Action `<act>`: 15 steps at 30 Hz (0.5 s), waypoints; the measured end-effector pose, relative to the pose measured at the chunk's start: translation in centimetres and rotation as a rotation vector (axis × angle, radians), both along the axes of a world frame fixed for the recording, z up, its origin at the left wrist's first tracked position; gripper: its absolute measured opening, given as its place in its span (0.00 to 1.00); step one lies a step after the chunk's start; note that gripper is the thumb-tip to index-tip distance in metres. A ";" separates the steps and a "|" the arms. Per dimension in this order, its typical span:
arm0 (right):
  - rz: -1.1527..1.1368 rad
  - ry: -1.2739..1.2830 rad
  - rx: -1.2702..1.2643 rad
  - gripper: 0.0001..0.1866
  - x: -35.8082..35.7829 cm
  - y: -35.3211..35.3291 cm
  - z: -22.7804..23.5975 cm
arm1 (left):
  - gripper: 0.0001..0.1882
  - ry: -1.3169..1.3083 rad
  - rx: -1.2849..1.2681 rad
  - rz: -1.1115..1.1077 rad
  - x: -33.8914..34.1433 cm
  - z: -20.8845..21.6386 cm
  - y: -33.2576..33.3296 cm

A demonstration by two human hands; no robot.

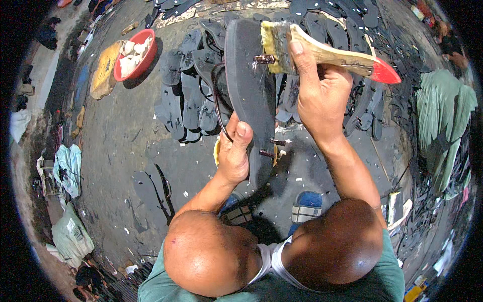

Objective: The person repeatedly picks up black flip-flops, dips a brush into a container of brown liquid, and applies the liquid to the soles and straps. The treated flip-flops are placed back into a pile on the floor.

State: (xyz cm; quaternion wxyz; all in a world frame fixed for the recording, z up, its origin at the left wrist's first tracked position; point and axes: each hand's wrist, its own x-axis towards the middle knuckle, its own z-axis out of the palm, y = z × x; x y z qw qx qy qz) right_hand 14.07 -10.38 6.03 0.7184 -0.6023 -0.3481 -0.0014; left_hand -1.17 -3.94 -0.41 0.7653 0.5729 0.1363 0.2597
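Note:
A dark grey flip-flop sole [246,80] stands upright in front of me. My left hand [234,153] is closed round its lower part, thumb lying over the near face. A thin dark strap [219,95] loops out along its left side, and dark strap ends stick out from the right side. My right hand [324,93] grips a wide paintbrush [327,50] with a wooden handle, a red tip and yellowish bristles. Those bristles touch the upper right part of the sole. A dark brown strap end [264,59] juts out by the bristles.
Rows of dark flip-flops [191,100] lie on the floor ahead. At the far left a red basin [147,54] with whitish pieces stands beside a yellow block [104,70]. Loose dark straps [163,194] lie near left. Green cloth [443,116] and dark scraps are at the right.

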 end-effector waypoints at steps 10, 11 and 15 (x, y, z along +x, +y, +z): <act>0.171 -0.365 0.118 0.08 0.6 -0.9 -0.6 | 0.38 0.119 -0.105 -0.105 -0.4 -0.3 0.8; 0.312 -0.578 0.032 0.09 1.1 -1.4 0.1 | 0.38 0.096 -0.146 -0.111 -0.6 -0.2 1.0; 0.359 -0.427 -0.148 0.08 3.4 -3.4 -1.3 | 0.42 0.033 -0.325 -0.104 -0.5 0.9 1.0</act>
